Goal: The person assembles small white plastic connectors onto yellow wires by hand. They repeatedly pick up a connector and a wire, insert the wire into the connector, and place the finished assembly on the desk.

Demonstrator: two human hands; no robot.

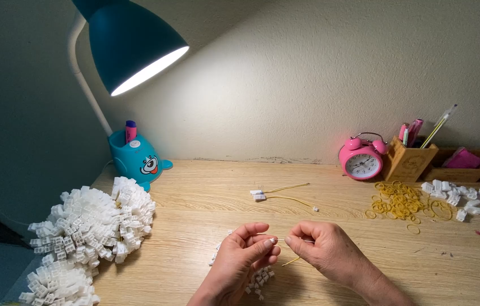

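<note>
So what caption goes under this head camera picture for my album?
Under a teal lamp, left hand and right hand pinch a thin yellow wire.

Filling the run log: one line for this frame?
left hand: pinching thin wire, over white connectors | right hand: pinching yellow wire | desk: connector pile left, rubber bands right

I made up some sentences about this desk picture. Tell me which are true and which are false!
1. The alarm clock is pink. True.
2. The desk lamp is switched off. False: it shines on the wall.
3. The yellow rubber bands lie left of the hands. False: they lie to the right.
4. A big pile of white plastic pieces sits on the left. True.
5. The left hand and right hand pinch something thin together. True.
</note>
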